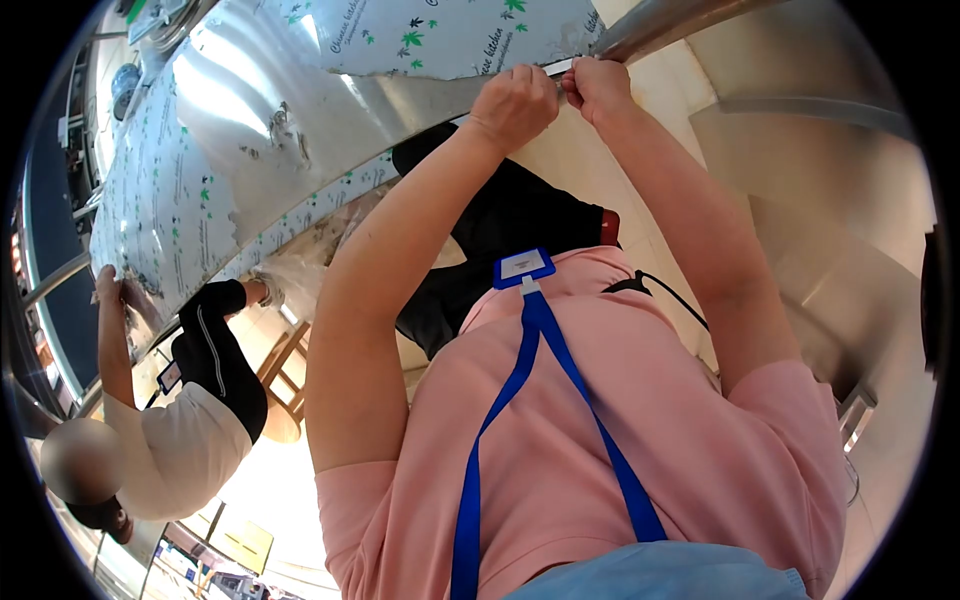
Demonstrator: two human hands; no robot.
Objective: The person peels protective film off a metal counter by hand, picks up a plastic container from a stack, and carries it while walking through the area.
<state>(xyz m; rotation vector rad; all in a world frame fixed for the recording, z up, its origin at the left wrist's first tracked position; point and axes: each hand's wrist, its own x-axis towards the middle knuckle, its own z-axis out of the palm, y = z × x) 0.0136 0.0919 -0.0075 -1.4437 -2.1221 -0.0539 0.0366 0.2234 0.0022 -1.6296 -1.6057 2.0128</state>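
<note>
A metal counter (370,110) fills the upper left, its surface partly covered by protective film (450,35) printed with green leaves and lettering. My left hand (515,108) is closed in a fist at the counter's near edge, where the film ends. Close beside it, my right hand (600,88) is also closed, fingertips pinched together. A thin pale strip (558,67), apparently the film's edge, spans the small gap between both hands. The exact grip is hidden by my fingers. Bare metal shows left of my hands, with a torn film border.
At the counter's left end a co-worker in a white top (195,440) bends with one hand (107,285) at the film there. Under the counter edge hangs crumpled clear plastic (300,275). A wooden stool (285,380) stands below. A metal tube (680,25) runs at upper right.
</note>
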